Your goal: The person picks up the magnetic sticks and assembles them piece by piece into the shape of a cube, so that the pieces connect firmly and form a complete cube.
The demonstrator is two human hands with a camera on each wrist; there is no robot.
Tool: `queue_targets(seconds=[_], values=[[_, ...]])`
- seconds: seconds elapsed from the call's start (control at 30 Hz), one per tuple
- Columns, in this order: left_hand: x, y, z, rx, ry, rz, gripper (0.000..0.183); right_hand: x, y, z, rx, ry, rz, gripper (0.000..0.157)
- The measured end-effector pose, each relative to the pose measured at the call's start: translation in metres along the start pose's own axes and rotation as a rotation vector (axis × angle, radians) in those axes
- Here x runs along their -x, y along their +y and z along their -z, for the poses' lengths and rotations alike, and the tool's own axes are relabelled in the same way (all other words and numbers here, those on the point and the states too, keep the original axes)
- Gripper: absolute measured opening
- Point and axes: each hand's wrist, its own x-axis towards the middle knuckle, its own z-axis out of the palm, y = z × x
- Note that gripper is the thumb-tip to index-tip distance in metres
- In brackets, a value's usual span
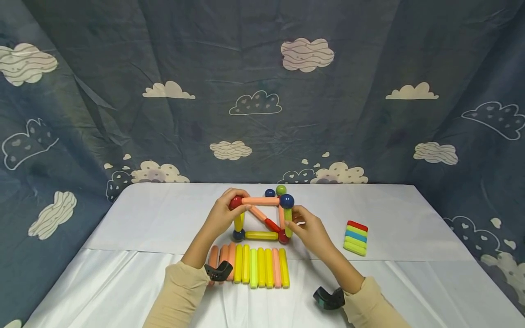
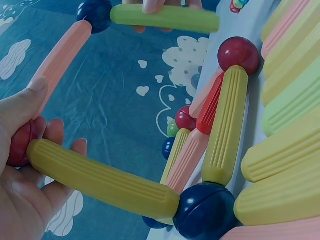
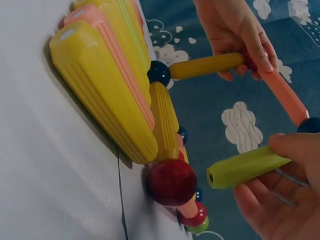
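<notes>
My left hand [image 1: 221,215] holds a red ball [image 2: 20,145] at the upper left corner of a frame built from magnetic rods and balls. A yellow rod [image 2: 105,180] runs from that ball down to a blue ball [image 2: 206,212], and a pink rod [image 1: 261,201] spans across to another blue ball [image 1: 286,201]. My right hand [image 1: 312,228] pinches a yellow-green rod [image 3: 245,167] attached under this second blue ball. The rod's free end is apart from the lower red ball [image 3: 172,182]. A yellow rod [image 1: 261,235] joins the two bottom front balls.
In front of the frame lies a row of yellow, pink and light-green rods [image 1: 261,269]. To the right is a short stack of coloured rods [image 1: 356,238]. A green ball [image 1: 280,190] shows at the back, near the patterned backdrop [image 1: 254,136].
</notes>
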Motion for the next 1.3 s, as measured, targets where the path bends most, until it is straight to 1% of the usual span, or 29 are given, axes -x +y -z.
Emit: queue_targets(seconds=[0.27,0.43,0.5,0.57,0.63,0.7,0.73,0.8,0.9,1.0,1.1,1.3], values=[[0.001,0.001,0.000,0.008,-0.003,0.004,0.022,-0.005,0.007,-0.008,-0.084,0.055,0.018,0.030],[0.003,0.002,-0.001,0.009,0.004,0.003,0.022,-0.005,0.012,-0.012,-0.093,0.051,0.033,0.030],[0.003,0.003,-0.001,0.007,0.007,0.004,0.022,-0.005,0.013,-0.011,-0.084,0.039,0.051,0.038],[0.003,0.002,-0.001,0.005,0.009,-0.001,0.022,-0.005,0.011,-0.009,-0.086,0.039,0.084,0.051],[0.001,-0.006,-0.003,0.009,0.010,-0.001,0.022,-0.005,0.009,-0.007,-0.080,0.046,0.149,0.065],[-0.001,-0.016,-0.005,0.019,0.011,-0.006,0.023,-0.006,0.006,-0.004,-0.043,0.049,0.224,0.073],[-0.001,-0.021,-0.005,0.020,0.011,-0.007,0.025,-0.006,0.005,-0.003,-0.021,0.051,0.260,0.073],[-0.002,-0.031,-0.007,0.025,0.005,-0.010,0.030,-0.007,0.003,-0.001,0.034,0.050,0.313,0.069],[0.001,-0.038,-0.006,0.023,-0.001,-0.018,0.039,-0.007,0.003,0.000,0.081,0.047,0.338,0.064],[0.007,-0.043,-0.004,0.030,0.009,-0.026,0.045,-0.006,0.004,0.000,0.080,0.045,0.339,0.063],[0.011,-0.045,-0.003,0.028,0.031,-0.035,0.043,-0.007,0.005,0.000,0.071,0.045,0.354,0.064],[0.012,-0.046,-0.005,0.054,0.032,-0.061,0.041,-0.012,0.011,0.001,0.049,0.040,0.381,0.065]])
